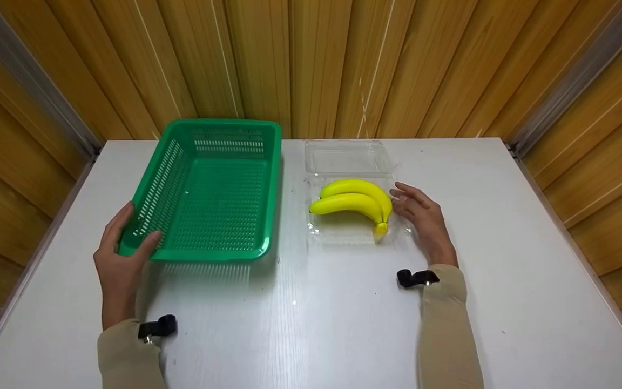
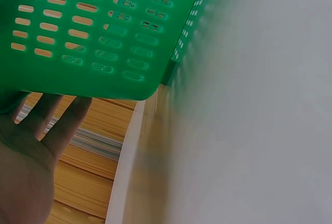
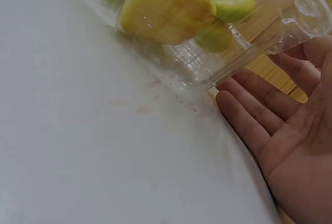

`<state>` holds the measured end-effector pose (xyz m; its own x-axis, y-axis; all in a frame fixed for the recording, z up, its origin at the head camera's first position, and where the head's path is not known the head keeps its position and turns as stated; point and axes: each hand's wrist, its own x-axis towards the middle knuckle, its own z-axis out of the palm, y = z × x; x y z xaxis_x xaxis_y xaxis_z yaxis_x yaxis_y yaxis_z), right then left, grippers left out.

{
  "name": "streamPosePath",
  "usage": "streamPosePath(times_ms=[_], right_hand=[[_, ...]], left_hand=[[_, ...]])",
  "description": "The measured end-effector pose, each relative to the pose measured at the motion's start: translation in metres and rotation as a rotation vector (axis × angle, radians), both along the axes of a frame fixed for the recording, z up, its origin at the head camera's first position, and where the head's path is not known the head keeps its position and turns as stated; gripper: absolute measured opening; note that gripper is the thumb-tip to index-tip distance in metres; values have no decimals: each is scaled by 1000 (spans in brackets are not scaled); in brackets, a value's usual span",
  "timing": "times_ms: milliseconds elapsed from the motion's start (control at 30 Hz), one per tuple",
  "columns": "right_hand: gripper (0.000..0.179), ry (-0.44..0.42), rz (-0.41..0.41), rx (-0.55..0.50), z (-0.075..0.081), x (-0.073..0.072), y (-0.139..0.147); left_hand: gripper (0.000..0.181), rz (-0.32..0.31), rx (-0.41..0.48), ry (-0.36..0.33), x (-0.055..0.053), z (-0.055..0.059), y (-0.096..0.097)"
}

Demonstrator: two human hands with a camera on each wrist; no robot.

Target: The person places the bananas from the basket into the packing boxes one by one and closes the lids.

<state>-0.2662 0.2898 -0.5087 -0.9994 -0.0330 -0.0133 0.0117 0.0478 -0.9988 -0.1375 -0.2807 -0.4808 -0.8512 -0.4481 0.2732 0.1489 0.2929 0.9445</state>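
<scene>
A green plastic basket [image 1: 219, 194] with slotted walls stands on the left of the table. My left hand [image 1: 124, 254] grips its near left corner, thumb over the rim and fingers along the outer wall; in the left wrist view, the fingers [image 2: 67, 123] reach the rim. A clear plastic clamshell box [image 1: 316, 229] lies right of the basket, its lid [image 1: 349, 158] folded back. Two joined yellow bananas [image 1: 351, 202] lie in it, stem toward the near right. My right hand [image 1: 421, 219] is at the box's right side, its fairly straight fingers [image 3: 249, 115] against the plastic.
The white table [image 1: 289, 335] runs back to a wood-panelled wall [image 1: 316, 70]. Panelled walls also stand at both sides. A narrow gap separates basket and box. Small black cameras [image 1: 416, 278] sit on both wrists.
</scene>
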Motion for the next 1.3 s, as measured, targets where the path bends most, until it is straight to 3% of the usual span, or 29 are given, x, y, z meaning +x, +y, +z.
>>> streamPosePath(times_ms=[200, 700, 1133, 1300], right_hand=[[44, 14, -19, -55, -2, -1, -2], [43, 68, -48, -70, -8, 1, -5], [46, 50, -20, -47, -4, 0, -3], [46, 51, -21, -34, -5, 1, -2]], left_hand=[[68, 18, -33, -3, 0, -1, 0], [69, 22, -17, -51, 2, 2, 3], [68, 21, -9, 14, -1, 1, -1], [68, 13, -10, -3, 1, 4, 0]])
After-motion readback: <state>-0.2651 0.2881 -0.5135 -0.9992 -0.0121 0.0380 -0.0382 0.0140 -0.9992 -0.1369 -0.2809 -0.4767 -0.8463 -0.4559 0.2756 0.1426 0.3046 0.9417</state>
